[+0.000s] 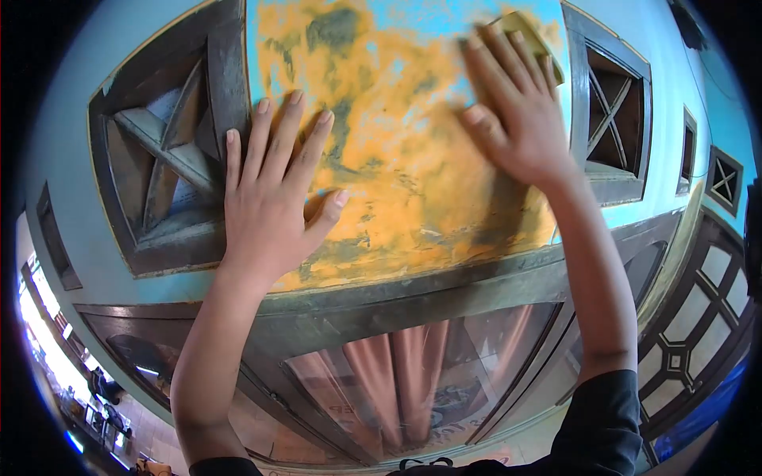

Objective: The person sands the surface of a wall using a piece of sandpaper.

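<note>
In the head view, my left hand [270, 182] lies flat with its fingers spread, at the left side of the patchy orange and blue wall panel [397, 151], beside the dark wooden vent frame. Nothing is in it. High on the right of the panel, my right hand [520, 119] presses a yellowish piece of sandpaper [528, 30] against the wall. The fingers cover most of the sheet, and only its top and right edges show. Slight blur softens this hand. Grey smudges and bare orange areas mark the panel, with blue paint along the top.
Wooden vents with crossed slats flank the panel, one on the left [163, 159] and one on the right [611, 111]. Below runs a wooden ledge [413, 289] above a glass window with a brown curtain [405, 373]. A panelled door [698, 317] stands at far right.
</note>
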Available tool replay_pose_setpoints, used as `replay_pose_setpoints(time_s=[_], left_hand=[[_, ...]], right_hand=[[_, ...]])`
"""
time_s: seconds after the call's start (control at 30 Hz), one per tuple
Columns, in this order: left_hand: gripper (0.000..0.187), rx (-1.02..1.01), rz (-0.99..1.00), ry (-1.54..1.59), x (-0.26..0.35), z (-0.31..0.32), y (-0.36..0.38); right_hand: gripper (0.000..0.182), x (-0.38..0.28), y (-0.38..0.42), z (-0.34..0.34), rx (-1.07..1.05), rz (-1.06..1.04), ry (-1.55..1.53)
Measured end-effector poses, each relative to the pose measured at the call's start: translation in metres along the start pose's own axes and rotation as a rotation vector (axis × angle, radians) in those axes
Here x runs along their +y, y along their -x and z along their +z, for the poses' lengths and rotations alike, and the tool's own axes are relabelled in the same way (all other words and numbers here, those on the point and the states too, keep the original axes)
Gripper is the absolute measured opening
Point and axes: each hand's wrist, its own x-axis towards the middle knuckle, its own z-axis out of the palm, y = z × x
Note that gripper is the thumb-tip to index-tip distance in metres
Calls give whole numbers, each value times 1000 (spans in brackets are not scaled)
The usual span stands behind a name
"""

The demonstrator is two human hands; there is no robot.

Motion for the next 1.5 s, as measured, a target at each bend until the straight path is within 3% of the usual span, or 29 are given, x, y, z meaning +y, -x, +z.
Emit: replay_pose_setpoints(time_s=[0.13, 0.2, 0.3, 0.47, 0.53, 0.63, 0.73, 0.87, 1.03, 1.13, 1.2, 1.27, 1.33, 1.4, 1.47, 1.5], left_hand=[[68, 84, -10, 6, 6, 2, -30], [68, 128, -6, -1, 7, 5, -52], [66, 190, -25, -37, 10, 11, -79], [64, 212, -56, -69, 18, 15, -83], [64, 208, -55, -69, 18, 15, -82], [64, 209, -58, -78, 18, 17, -81], [63, 209, -67, -94, 18, 17, -82], [63, 214, -66, -95, 18, 17, -81], [63, 226, -54, -85, 15, 19, -80], [62, 216, -68, -70, 18, 17, -78], [61, 203, -69, -61, 18, 14, -77], [60, 203, -55, -69, 16, 15, -77], [59, 190, -17, -87, 10, 14, -75], [58, 174, 35, -117, -5, 10, -75], [57, 185, 67, -135, -18, 6, -80], [56, 192, 82, -142, -24, 6, -83]], right_hand=[[75, -42, 28, -20, -356, -300, -167], [69, -15, 26, -22, -286, -242, -70], [64, 28, 15, -15, -47, 123, -18], [66, -31, 42, -25, -252, -212, -271], [65, -17, 42, -24, -216, -213, -208], [63, 2, 29, -22, -106, 33, -39], [63, -18, 33, -26, -137, -13, -122], [61, -19, 49, -23, -233, -222, -239], [63, 27, 15, -14, -12, 65, 19], [66, -8, 10, -16, -70, 27, -15], [68, -38, 24, -15, -197, -161, -197], [67, -33, 24, -17, -221, -218, -231], [64, -11, 9, -15, -108, -66, -10], [62, 11, -9, -10, 45, 130, -36], [64, -12, -5, -6, 37, 155, -1], [65, -33, 2, -10, -78, 34, -75]])
